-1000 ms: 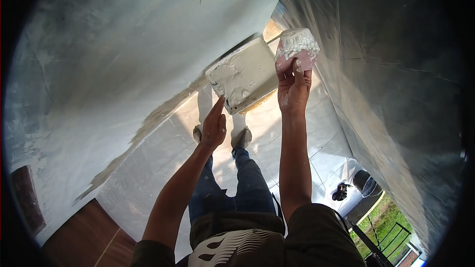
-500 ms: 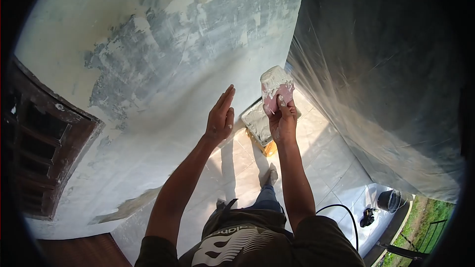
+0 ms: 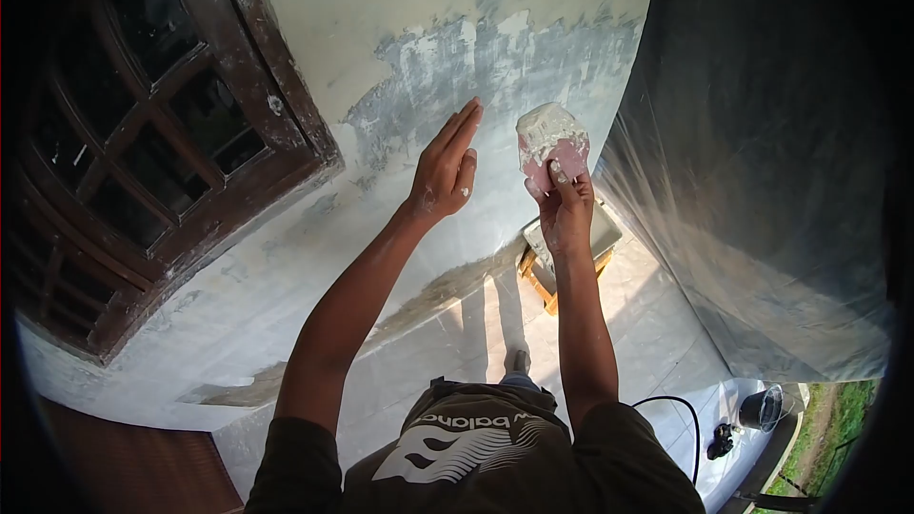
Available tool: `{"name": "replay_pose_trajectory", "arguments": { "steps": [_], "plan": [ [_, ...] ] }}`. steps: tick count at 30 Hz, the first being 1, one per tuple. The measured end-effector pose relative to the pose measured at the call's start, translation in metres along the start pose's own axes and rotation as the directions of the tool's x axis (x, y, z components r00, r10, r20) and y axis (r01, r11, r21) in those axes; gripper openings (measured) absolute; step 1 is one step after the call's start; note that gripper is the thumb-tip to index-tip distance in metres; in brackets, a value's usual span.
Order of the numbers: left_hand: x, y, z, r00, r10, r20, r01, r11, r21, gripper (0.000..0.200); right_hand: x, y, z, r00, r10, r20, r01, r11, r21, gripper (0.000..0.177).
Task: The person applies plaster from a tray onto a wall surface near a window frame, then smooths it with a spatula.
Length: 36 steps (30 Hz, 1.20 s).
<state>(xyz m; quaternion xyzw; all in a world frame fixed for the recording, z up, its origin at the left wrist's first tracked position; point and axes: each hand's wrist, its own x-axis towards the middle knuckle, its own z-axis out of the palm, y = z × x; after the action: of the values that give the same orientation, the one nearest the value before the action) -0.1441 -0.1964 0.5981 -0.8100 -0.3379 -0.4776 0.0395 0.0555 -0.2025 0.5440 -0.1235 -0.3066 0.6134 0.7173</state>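
My right hand (image 3: pixel 568 219) grips a pink putty spreader (image 3: pixel 571 154), thumb on its near face. Thick off-white putty (image 3: pixel 549 122) coats the spreader's upper half. To its left, my left hand (image 3: pixel 444 169) is raised with fingers stretched out and nothing in it; white specks mark the skin. Both hands are in front of a wall whose grey patch (image 3: pixel 447 62) is unevenly smeared with white. Below my right hand, a putty-smeared tray (image 3: pixel 604 221) rests on a yellow-orange stool (image 3: pixel 549 297), partly hidden by my forearm.
A dark brown window frame (image 3: pixel 286 133) with panes fills the left. Translucent plastic sheeting (image 3: pixel 743 162) hangs on the right. On the tiled floor (image 3: pixel 657 343) at lower right are a black bucket (image 3: pixel 759 410), a small black object (image 3: pixel 724 441) and a black cable (image 3: pixel 695 419).
The view has swung left, bringing more of the window in. Both hands are higher in view, and the stool has shifted right. The right hand still holds the putty-loaded spreader.
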Motion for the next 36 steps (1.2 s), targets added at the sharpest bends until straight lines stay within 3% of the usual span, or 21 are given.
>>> {"name": "replay_pose_trajectory", "arguments": {
  "steps": [9, 11, 12, 13, 15, 16, 17, 19, 21, 23, 24, 27, 32, 36],
  "plan": [
    [0.023, -0.014, -0.073, 0.992, 0.095, -0.089, -0.082, 0.988, 0.133, 0.061, 0.015, 0.012, 0.070, 0.989, -0.077, 0.122, 0.102, 0.972, -0.213, 0.028],
    [0.032, -0.020, -0.091, 0.982, 0.158, -0.101, -0.136, 0.970, 0.200, 0.062, 0.033, 0.032, 0.073, 0.906, -0.306, 0.292, 0.389, 0.874, -0.290, 0.021],
    [0.037, -0.024, -0.100, 0.978, 0.177, -0.111, -0.151, 0.966, 0.209, 0.062, 0.041, 0.042, 0.076, 0.863, -0.404, 0.304, 0.491, 0.812, -0.315, 0.022],
    [0.042, -0.027, -0.111, 0.976, 0.190, -0.105, -0.160, 0.955, 0.249, 0.061, 0.049, 0.049, 0.075, 0.867, -0.399, 0.299, 0.483, 0.819, -0.309, 0.022],
    [0.051, -0.034, -0.127, 0.970, 0.200, -0.136, -0.162, 0.954, 0.251, 0.061, 0.058, 0.053, 0.085, 0.658, -0.520, 0.545, 0.753, 0.458, -0.472, 0.030],
    [0.054, -0.037, -0.134, 0.965, 0.217, -0.147, -0.169, 0.944, 0.283, 0.060, 0.059, 0.056, 0.091, 0.609, -0.536, 0.585, 0.793, 0.384, -0.473, 0.034],
    [0.056, -0.042, -0.141, 0.967, 0.214, -0.138, -0.168, 0.943, 0.286, 0.060, 0.064, 0.064, 0.093, 0.614, -0.537, 0.578, 0.789, 0.392, -0.473, 0.034],
    [0.060, -0.053, -0.154, 0.952, 0.274, -0.139, -0.203, 0.901, 0.383, 0.060, 0.079, 0.079, 0.097, 0.406, -0.539, 0.738, 0.894, 0.066, -0.444, 0.042],
    [0.063, -0.060, -0.164, 0.957, 0.253, -0.139, -0.184, 0.905, 0.383, 0.059, 0.086, 0.095, 0.104, 0.420, -0.534, 0.734, 0.885, 0.062, -0.462, 0.049],
    [0.067, -0.074, -0.175, 0.934, 0.348, -0.082, -0.276, 0.849, 0.451, 0.059, 0.095, 0.108, 0.110, 0.402, -0.527, 0.749, 0.887, 0.021, -0.462, 0.055],
    [0.068, -0.079, -0.180, 0.932, 0.354, -0.075, -0.285, 0.847, 0.449, 0.059, 0.102, 0.116, 0.112, 0.351, -0.546, 0.761, 0.889, -0.060, -0.453, 0.059],
    [0.076, -0.093, -0.194, 0.905, 0.426, -0.015, -0.366, 0.794, 0.486, 0.058, 0.120, 0.136, 0.112, 0.286, -0.553, 0.783, 0.878, -0.176, -0.445, 0.060],
    [0.084, -0.112, -0.216, 0.852, 0.519, 0.069, -0.475, 0.712, 0.517, 0.057, 0.132, 0.158, 0.119, 0.269, -0.583, 0.767, 0.842, -0.244, -0.481, 0.059],
    [0.091, -0.124, -0.218, 0.832, 0.552, 0.049, -0.504, 0.717, 0.481, 0.059, 0.137, 0.173, 0.115, 0.278, -0.575, 0.769, 0.817, -0.280, -0.504, 0.060]
  ]
}}
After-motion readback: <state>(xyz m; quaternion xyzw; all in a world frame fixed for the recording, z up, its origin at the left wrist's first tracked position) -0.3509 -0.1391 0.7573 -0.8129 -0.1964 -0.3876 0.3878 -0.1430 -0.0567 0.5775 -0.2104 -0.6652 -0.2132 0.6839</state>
